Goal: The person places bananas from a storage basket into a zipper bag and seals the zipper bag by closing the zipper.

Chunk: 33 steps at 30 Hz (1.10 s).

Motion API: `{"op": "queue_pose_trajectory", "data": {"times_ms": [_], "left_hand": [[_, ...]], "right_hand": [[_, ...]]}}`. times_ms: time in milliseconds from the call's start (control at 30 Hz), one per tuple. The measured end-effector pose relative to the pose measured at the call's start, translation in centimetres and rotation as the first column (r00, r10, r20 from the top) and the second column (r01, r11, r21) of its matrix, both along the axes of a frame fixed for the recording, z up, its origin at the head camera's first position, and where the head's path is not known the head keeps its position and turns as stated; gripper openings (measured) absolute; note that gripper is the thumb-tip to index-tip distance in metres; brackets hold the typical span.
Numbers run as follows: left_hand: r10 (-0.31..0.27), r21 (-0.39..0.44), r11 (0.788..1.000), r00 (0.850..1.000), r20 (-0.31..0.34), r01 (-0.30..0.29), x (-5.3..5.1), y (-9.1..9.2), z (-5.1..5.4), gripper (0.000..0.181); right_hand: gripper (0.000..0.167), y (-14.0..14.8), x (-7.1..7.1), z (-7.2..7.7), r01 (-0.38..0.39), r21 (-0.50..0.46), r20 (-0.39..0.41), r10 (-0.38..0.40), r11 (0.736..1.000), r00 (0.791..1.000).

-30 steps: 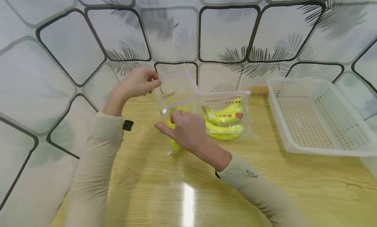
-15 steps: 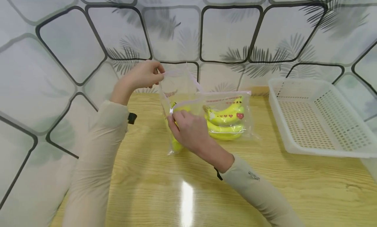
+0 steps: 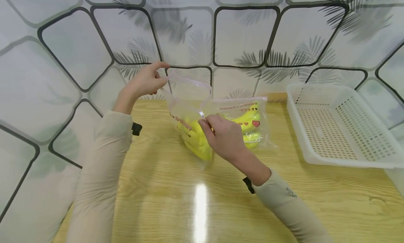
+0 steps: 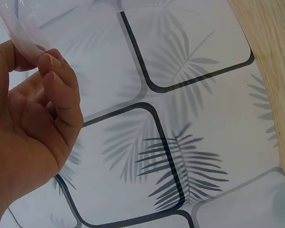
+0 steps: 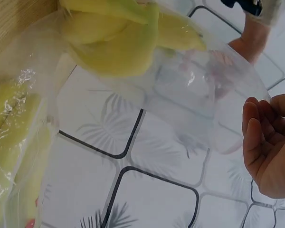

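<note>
A clear zip bag [image 3: 186,111] with a pink rim and red print holds yellow bananas [image 3: 197,141]. Its mouth gapes between the two hands. My left hand [image 3: 145,80] pinches the far-left part of the rim, which the left wrist view shows between thumb and fingers [image 4: 54,71]. With thumb and fingertips, my right hand [image 3: 225,136] pinches the near-right rim beside a small white slider [image 3: 201,114]. In the right wrist view the bananas [image 5: 118,47] hang in the bag's bottom. A second bag of bananas [image 3: 263,125] lies just right, partly behind my right hand.
On the right of the wooden table [image 3: 164,201] stands a white perforated plastic basket [image 3: 300,137]. A patterned wall covering [image 3: 246,36] rises directly behind the table and along the left side.
My right hand has moved right, drawing the near rim and slider with it. The bag's mouth has widened, and the bananas inside have swung right. My left hand rose slightly, still pinching the rim.
</note>
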State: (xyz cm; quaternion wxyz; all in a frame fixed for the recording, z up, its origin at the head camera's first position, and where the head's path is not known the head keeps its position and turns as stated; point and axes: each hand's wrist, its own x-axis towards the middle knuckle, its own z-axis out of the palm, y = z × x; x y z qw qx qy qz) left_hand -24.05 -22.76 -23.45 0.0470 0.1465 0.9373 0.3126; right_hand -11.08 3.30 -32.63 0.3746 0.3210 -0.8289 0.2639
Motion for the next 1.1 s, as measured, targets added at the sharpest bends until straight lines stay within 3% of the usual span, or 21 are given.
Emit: {"op": "queue_pose_trajectory", "data": {"times_ms": [100,233,333,467,667,733,833,900,967,1100], "left_hand": [[-0.017,0.064,0.998,0.999,0.035,0.014,0.6,-0.2,0.0,0.047],[-0.054,0.157,0.987,0.996,0.076,0.041,1.2,-0.1,-0.1,0.055],[-0.08,0.2,0.978,0.992,0.101,0.059,1.6,0.1,-0.3,0.058],[-0.103,0.283,0.957,0.986,0.128,0.063,1.7,0.3,-1.0,0.049],[-0.159,0.462,0.884,0.976,0.147,0.075,1.6,0.2,-2.6,0.029],[-0.183,0.537,0.841,0.969,0.164,0.068,1.6,0.3,-3.1,0.021],[-0.214,0.648,0.76,0.96,0.181,0.047,1.5,0.5,-4.0,0.016],[-0.225,0.674,0.736,0.961,0.158,0.062,1.4,0.6,-4.6,0.019],[-0.224,0.666,0.74,0.967,0.118,0.09,1.3,0.8,-5.2,0.018],[-0.16,0.611,0.783,0.987,0.02,0.115,1.6,1.1,-6.1,0.011]], "right_hand": [[0.018,1.4,-0.4,0.3,0.004,-0.064,0.065,0.0,0.998,0.998],[0.02,3.0,-0.8,0.5,-0.021,-0.171,0.157,0.049,0.985,0.986],[0.019,3.9,-1.1,0.6,-0.046,-0.25,0.221,0.103,0.967,0.97],[0.018,4.7,-1.6,0.5,-0.045,-0.322,0.301,0.147,0.946,0.942],[0.021,5.2,-1.8,0.2,0.011,-0.394,0.448,0.181,0.919,0.875],[0.023,5.2,-1.8,0.3,0.027,-0.405,0.49,0.192,0.914,0.85],[0.026,5.3,-1.8,0.4,0.036,-0.418,0.541,0.216,0.908,0.813],[0.027,5.3,-1.8,0.4,0.04,-0.427,0.569,0.234,0.903,0.788],[0.027,5.3,-1.8,0.5,0.046,-0.445,0.599,0.258,0.895,0.758],[0.029,5.4,-1.7,0.6,0.055,-0.485,0.636,0.308,0.873,0.708]]}}
